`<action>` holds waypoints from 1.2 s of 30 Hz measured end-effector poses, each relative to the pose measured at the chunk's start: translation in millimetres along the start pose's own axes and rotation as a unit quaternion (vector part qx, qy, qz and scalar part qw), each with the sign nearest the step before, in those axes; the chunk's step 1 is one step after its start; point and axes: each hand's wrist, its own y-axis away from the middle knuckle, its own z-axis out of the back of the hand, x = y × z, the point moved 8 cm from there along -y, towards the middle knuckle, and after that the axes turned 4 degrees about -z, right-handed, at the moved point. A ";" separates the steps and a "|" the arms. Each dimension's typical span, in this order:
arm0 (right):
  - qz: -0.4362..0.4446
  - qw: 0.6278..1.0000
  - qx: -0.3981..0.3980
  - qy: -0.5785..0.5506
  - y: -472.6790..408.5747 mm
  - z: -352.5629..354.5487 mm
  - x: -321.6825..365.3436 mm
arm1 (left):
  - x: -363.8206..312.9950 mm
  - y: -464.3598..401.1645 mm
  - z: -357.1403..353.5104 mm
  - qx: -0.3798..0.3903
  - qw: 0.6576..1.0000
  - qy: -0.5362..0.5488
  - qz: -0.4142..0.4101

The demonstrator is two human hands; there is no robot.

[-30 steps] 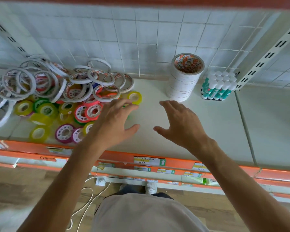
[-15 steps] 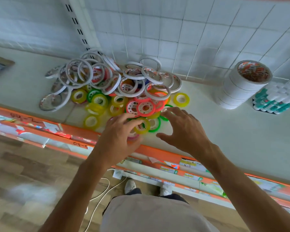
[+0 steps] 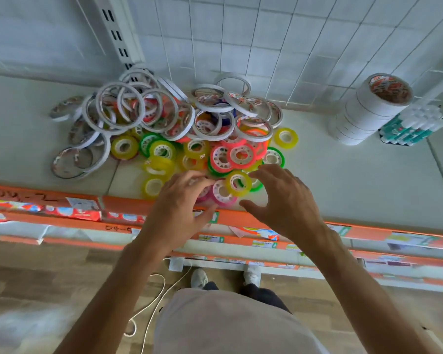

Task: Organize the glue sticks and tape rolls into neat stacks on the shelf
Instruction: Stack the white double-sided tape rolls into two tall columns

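So the main mess is the pile of tape rolls (image 3: 179, 134) sprawled across the left-middle of the white shelf (image 3: 356, 190): thin white double-sided rings heaped at the back, small coloured ones (yellow, green, pink) spilled toward the front lip. Both hands are at the front edge of that pile. The left hand (image 3: 182, 208) has its fingers curled down onto a pink roll (image 3: 221, 194) and whatever sits just behind it, but honestly I can't tell if it has a real grip or is only touching. The right hand (image 3: 281, 200) is spread and relaxed, fingertips beside a yellow roll (image 3: 238, 183) that leans on the pink one, not holding anything as far as I can see.

Off to the right, well apart from the pile, there's already a neat stack of wide white tape (image 3: 366, 111) against the tiled wall, with the bundle of glue sticks (image 3: 409, 126) touching or just beside it. So the task looks barely started on the small stuff.

What could go wrong: those front rolls sit right by the orange shelf edge (image 3: 241, 218). They're round and slick, so a clumsy scoop could roll one off onto the floor. Also pulling from the bottom of the heap could make the leaning white rings slide and scatter.
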 end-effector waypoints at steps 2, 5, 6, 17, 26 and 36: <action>-0.001 1.000 -0.023 -0.004 -4.7 5.0 8.9 | 5.2 0.6 4.5 0.006 1.000 -0.004 -0.010; 0.001 0.999 -0.048 -0.011 -15.5 11.5 22.1 | 16.0 -2.5 16.4 0.002 1.000 -0.022 -0.019; 0.004 0.999 -0.051 -0.013 -20.5 13.8 26.7 | 20.5 -5.6 22.1 -0.001 0.999 -0.029 -0.022; -0.060 0.990 -0.086 -0.094 -122.8 47.4 21.1 | 43.9 -95.9 64.6 -0.018 0.992 -0.097 -0.085; -0.085 0.993 -0.033 -0.074 -159.8 18.2 -2.8 | 36.8 -125.9 46.2 0.005 0.988 -0.114 -0.102; -0.099 0.987 0.004 -0.124 -170.6 14.9 -11.8 | 62.4 -196.9 16.6 0.096 0.986 -0.129 0.033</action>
